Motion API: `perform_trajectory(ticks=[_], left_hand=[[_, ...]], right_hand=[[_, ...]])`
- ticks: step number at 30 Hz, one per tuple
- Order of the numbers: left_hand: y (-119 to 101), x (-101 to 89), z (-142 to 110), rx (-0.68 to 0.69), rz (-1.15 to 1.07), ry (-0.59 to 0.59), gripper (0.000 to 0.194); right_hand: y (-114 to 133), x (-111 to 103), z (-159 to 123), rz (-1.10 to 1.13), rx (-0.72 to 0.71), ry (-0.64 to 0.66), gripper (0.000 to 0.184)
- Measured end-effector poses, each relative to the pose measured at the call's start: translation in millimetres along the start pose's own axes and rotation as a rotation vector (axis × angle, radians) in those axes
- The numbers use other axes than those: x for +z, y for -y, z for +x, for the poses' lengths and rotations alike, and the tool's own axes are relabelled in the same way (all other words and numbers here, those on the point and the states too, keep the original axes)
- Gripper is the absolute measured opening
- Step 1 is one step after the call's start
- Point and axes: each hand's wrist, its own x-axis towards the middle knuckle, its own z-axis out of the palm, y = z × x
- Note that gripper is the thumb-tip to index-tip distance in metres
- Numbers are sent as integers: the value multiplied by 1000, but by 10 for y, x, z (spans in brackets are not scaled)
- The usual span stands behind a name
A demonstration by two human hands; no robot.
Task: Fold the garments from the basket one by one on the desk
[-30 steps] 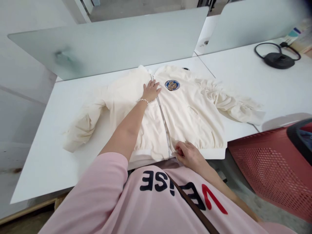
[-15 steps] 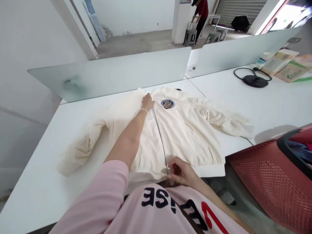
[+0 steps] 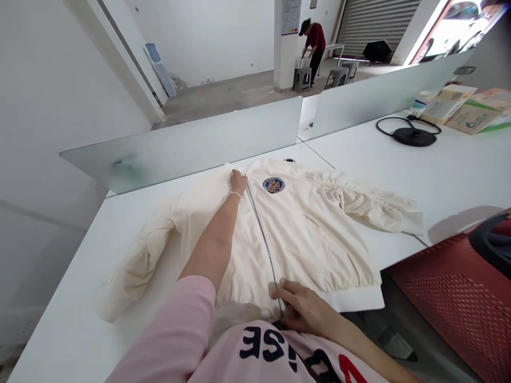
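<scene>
A cream jacket (image 3: 303, 239) lies front side up across the white table, sleeves spread to both sides. Its zipper (image 3: 262, 229) runs straight down the front and looks closed. On the chest sits a round blue patch (image 3: 273, 185). At the collar, my left hand (image 3: 238, 182) is closed on the cloth beside the zipper's top. My right hand (image 3: 301, 304) pinches the front at the bottom hem, by the zipper's lower end. Its fingertips are partly hidden, and a zipper pull cannot be made out in either hand.
A frosted divider (image 3: 191, 141) edges the white table (image 3: 359, 154) at the back. A black round device with a cable (image 3: 415, 136) and boxes (image 3: 467, 111) stand at right. A red basket (image 3: 451, 298) is near right. A person (image 3: 313, 45) bends over stools farther back.
My left hand has curled its fingers in at the collar. At the hem, my right hand has closed in around the zipper's lower end. The view has tilted up slightly.
</scene>
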Motion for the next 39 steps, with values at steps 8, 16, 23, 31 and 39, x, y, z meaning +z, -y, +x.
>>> perform_trajectory(ticks=[8,16,23,31,39], left_hand=[[13,-5,79,-40,-95,86,6],[-147,-38,230,-22,-172,20,12],[-231,-157,56,78,-37,-20,29],[-386,157,-745,542,302,399,56],[-285,286,-909,554,299,353,59]], right_hand=[[-11,48,29,-22,15,-117,14],[16,-34,87,-57,-16,-262,10],[57,-41,265,-91,21,-235,9],[-292,-544,32,376,139,-416,23],[-1338,-1243,-583,1163,377,-1206,28]])
